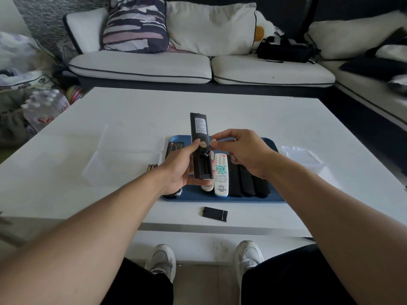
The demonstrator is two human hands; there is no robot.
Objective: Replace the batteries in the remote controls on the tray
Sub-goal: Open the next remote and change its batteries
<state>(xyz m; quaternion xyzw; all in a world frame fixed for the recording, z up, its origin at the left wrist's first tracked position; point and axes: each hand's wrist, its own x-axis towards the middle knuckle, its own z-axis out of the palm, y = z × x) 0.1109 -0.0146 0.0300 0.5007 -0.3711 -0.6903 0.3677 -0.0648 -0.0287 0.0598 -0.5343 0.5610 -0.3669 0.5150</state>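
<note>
My left hand (179, 170) holds a long black remote (199, 137) back side up above the blue tray (220, 198). Its battery compartment (203, 166) is uncovered. My right hand (242, 150) pinches a small black battery (208, 149) at the compartment's upper end. The black battery cover (215, 214) lies on the white table in front of the tray. On the tray lie a white remote with coloured buttons (221, 175), several black remotes (248, 179) to its right, and a black remote (175, 147) at the far left.
A few loose batteries (152, 167) lie on the table left of the tray, beside a clear plastic box (123, 159). A clear plastic lid or bag (306, 156) lies to the right. A sofa with cushions stands behind the table (220, 111).
</note>
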